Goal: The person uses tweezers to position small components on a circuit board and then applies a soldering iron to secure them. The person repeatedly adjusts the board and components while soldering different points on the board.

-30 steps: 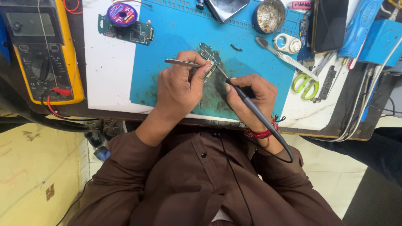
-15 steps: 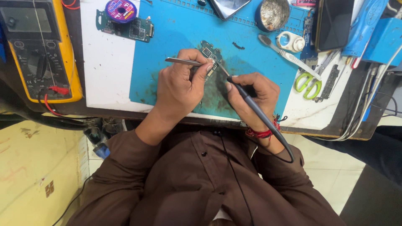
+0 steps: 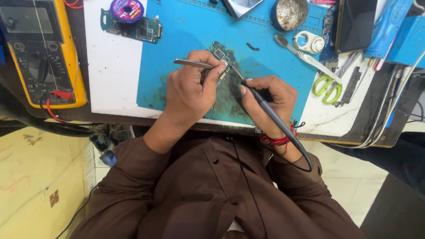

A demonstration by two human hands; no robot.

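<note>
Now left hand (image 3: 192,90) pinches tweezers (image 3: 193,64); right hand (image 3: 268,99) grips soldering iron (image 3: 270,113) over circuit board (image 3: 222,55).

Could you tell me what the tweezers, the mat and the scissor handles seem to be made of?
Tweezers: bare metal, by their grey, dull sheen. Mat: probably silicone or rubber; matte blue, stained dark around the board. Scissor handles: likely plastic, smooth bright green.

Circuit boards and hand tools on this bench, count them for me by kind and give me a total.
Green circuit boards: 2, one under the hands, one at the mat's top left
Tweezers: 1, in the left hand
Soldering iron: 1, in the right hand
Green-handled scissors: 1
Yellow multimeter: 1
Total: 6
</note>
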